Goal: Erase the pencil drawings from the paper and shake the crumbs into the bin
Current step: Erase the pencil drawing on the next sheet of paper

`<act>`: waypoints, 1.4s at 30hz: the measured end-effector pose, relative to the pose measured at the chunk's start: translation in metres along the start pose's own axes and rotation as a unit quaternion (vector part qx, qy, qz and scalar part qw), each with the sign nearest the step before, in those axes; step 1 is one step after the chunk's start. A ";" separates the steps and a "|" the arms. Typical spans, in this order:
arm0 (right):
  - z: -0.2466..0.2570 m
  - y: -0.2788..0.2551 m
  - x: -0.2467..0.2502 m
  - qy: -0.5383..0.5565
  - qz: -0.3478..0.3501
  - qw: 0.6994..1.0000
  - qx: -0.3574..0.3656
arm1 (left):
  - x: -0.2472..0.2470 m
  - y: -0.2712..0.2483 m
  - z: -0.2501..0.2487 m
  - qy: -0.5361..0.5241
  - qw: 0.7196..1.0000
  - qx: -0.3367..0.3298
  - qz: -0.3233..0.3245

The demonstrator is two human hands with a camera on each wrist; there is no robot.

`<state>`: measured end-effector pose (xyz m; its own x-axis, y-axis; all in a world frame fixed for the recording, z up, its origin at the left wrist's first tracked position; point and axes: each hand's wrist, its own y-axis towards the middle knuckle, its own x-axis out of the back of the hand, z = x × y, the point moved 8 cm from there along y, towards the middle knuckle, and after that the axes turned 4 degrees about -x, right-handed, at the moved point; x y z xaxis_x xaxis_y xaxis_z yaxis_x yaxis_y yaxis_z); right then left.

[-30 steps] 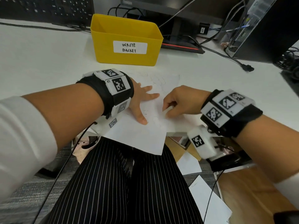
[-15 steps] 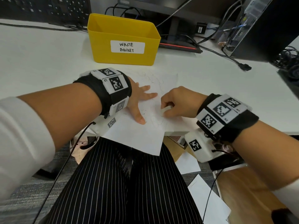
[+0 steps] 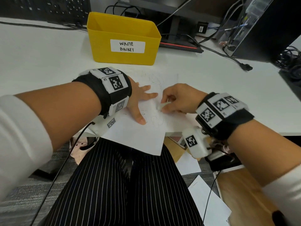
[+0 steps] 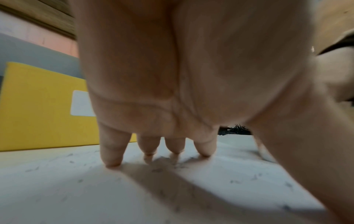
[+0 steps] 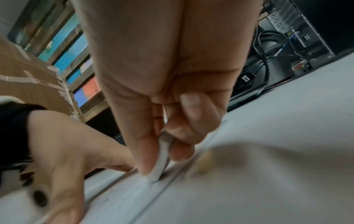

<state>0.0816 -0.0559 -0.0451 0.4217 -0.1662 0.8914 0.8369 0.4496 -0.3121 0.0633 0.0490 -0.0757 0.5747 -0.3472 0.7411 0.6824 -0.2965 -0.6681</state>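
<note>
A white sheet of paper (image 3: 138, 136) with faint pencil drawings lies on the desk, its near corner hanging over the edge. My left hand (image 3: 140, 101) presses flat on it, fingers spread (image 4: 112, 153). My right hand (image 3: 177, 98) pinches a small white eraser (image 3: 163, 106) between thumb and fingers, its end touching the paper (image 5: 159, 160). Grey eraser crumbs (image 4: 157, 170) are scattered over the sheet. The yellow bin (image 3: 123, 38) labelled "waste basket" stands just beyond the paper.
Behind the bin (image 4: 38, 106) are a keyboard (image 3: 40, 7), a monitor stand (image 3: 175, 23) and cables (image 3: 224, 54). A computer tower (image 3: 260, 26) stands at the right. Loose sheets (image 3: 210, 207) lie on the floor beside my striped trousers.
My right hand with the eraser has shifted slightly up and left across the paper in a rubbing stroke. The left hand stays pressed in place.
</note>
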 end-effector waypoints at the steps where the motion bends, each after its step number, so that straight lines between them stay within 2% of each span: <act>1: -0.004 -0.005 -0.003 0.018 0.019 1.000 -0.004 | 0.000 0.001 0.000 0.003 1.000 0.000 -0.001; 3: -0.005 -0.011 -0.007 0.010 0.051 0.999 -0.007 | -0.001 0.001 0.000 0.001 1.000 -0.001 0.000; 5: 0.001 -0.007 -0.003 -0.023 0.055 0.998 0.000 | -0.001 0.002 0.001 0.000 1.000 0.000 -0.001; 9: 0.014 0.009 0.012 -0.051 -0.012 0.998 0.015 | -0.001 0.002 0.001 -0.010 1.000 -0.003 0.003; 13: 0.010 0.009 0.006 -0.058 -0.022 0.998 0.021 | -0.001 0.002 0.003 -0.007 1.000 0.002 0.006; 19: 0.003 -0.001 -0.001 -0.043 0.071 0.996 -0.018 | -0.001 0.002 0.002 0.001 1.000 0.002 -0.003; 23: 0.016 0.015 0.014 -0.081 -0.008 0.997 -0.002 | 0.000 0.003 0.001 0.000 1.000 -0.001 -0.001; 25: 0.019 0.018 0.013 -0.084 -0.026 0.996 0.006 | -0.001 0.002 0.002 0.000 1.000 -0.002 -0.002; 30: 0.007 0.002 0.004 -0.057 -0.013 0.998 0.012 | -0.001 0.004 0.003 0.002 1.000 0.002 -0.007; 35: -0.001 -0.002 0.001 -0.030 0.063 0.997 -0.023 | -0.001 0.004 0.003 0.006 1.000 0.001 -0.011; 39: 0.012 0.015 0.019 -0.075 -0.017 0.997 -0.006 | -0.002 0.005 0.004 -0.001 1.000 -0.003 -0.006; 42: 0.014 0.012 0.012 -0.087 -0.024 0.996 -0.002 | -0.002 0.005 0.004 -0.007 1.000 -0.003 -0.002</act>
<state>0.0921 -0.0400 -0.0332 0.3145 -0.0335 0.9487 0.8563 0.4414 -0.2682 0.0673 0.0514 -0.0798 0.5774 -0.3341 0.7450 0.6823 -0.3037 -0.6650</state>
